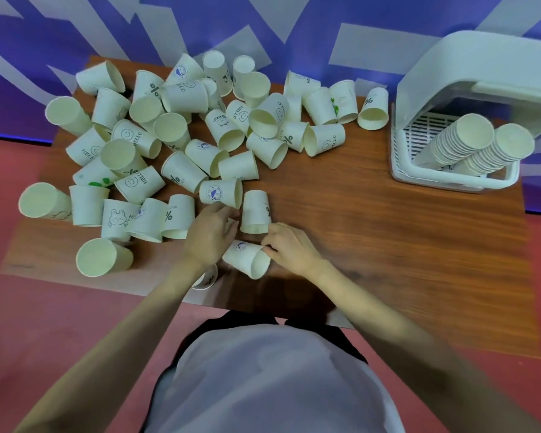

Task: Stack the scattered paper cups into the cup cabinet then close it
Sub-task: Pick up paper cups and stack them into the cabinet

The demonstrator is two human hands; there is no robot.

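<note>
Several white printed paper cups (181,126) lie scattered over the left half of the wooden table (372,232). My left hand (208,232) and my right hand (289,246) both grip one cup (247,259) lying on its side near the table's front edge, its mouth facing me. Another cup (255,211) lies just beyond my fingers. The white cup cabinet (469,89) stands open at the far right, and two tall leaning stacks of cups (478,145) rest in its white basket (450,181).
One cup (205,278) sits partly hidden under my left forearm at the table's front edge. Behind the table is a purple and grey patterned wall. The floor around is red. The table's right half between my hands and the cabinet holds bare wood.
</note>
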